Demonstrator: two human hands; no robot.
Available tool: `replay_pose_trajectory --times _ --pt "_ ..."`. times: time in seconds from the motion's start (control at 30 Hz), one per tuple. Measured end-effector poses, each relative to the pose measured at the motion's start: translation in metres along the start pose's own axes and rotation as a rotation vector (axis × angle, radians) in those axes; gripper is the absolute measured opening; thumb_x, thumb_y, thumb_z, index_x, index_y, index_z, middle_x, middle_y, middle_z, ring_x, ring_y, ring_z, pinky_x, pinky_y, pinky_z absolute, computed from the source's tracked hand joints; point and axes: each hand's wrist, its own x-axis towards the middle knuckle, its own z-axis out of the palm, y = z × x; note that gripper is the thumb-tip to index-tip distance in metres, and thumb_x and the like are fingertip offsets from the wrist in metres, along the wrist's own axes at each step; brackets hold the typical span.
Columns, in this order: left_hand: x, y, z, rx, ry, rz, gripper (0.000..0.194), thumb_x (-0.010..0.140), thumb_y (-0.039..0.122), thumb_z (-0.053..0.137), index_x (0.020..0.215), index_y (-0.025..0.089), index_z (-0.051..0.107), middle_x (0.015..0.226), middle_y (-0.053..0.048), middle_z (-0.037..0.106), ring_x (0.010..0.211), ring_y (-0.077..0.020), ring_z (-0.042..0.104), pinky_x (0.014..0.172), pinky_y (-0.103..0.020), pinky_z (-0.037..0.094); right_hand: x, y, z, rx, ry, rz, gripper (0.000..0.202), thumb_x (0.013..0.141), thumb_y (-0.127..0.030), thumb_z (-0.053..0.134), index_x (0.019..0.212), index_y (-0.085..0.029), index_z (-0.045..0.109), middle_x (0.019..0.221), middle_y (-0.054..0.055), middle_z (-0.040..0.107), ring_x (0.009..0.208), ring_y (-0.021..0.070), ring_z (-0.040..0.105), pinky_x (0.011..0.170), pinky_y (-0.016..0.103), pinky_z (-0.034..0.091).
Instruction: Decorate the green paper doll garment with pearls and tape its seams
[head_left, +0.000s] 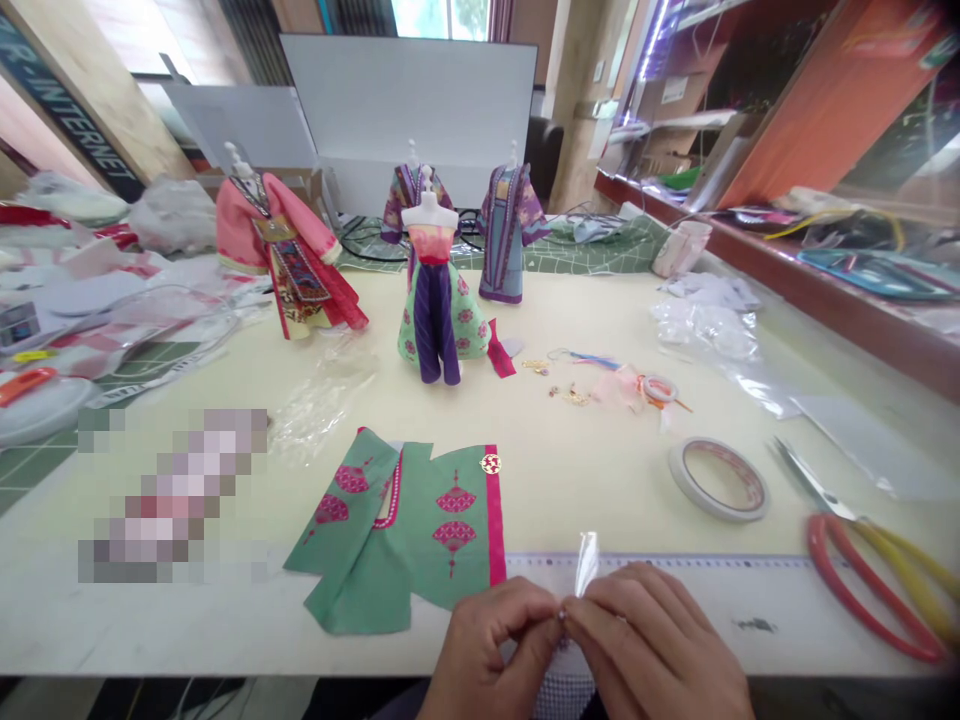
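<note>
At the table's front edge, my left hand (499, 650) and my right hand (649, 635) meet with fingertips pinched together. Between them is a tiny item too small to make out. A shiny clear strip (587, 565) sticks up from beside my right fingers. Left of my hands lies a small green garment (420, 540) with pink fan patterns, a pink edge and a round gold ornament (491, 464). A ruler (712, 562) runs along the table behind my right hand.
Scissors (832, 500) and a tape roll (718, 480) lie to the right. Behind stand dressed doll forms, the nearest (437, 300) in purple and green. Small charms (574, 396) lie mid-table. Plastic bags (172, 215) crowd the left; a blurred patch covers something there.
</note>
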Motion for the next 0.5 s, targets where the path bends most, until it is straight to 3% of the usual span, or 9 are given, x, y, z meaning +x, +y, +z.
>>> replay_pose_trajectory --times 0.27,0.5 --pt "0.0001 -0.0027 0.0005 0.279 0.0 0.243 0.022 0.089 0.017 0.045 0.086 0.013 0.066 0.076 -0.008 0.069 0.07 -0.0173 0.064 0.065 -0.023 0.048 0.0011 0.0004 -0.0029 0.098 -0.067 0.081 0.02 0.087 -0.006 0.047 0.078 -0.015 0.061 0.069 0.004 0.057 0.063 0.0167 0.051 0.059 0.03 0.042" --pt "0.002 -0.0028 0.0037 0.291 -0.02 0.293 0.021 0.089 0.014 0.042 0.082 0.014 0.062 0.074 -0.007 0.067 0.067 -0.0153 0.061 0.063 -0.022 0.047 0.0006 -0.0034 -0.0046 -0.017 -0.114 0.027 0.027 0.087 -0.004 0.041 0.075 -0.015 0.062 0.064 0.004 0.053 0.061 0.0177 0.048 0.06 0.032 0.037"
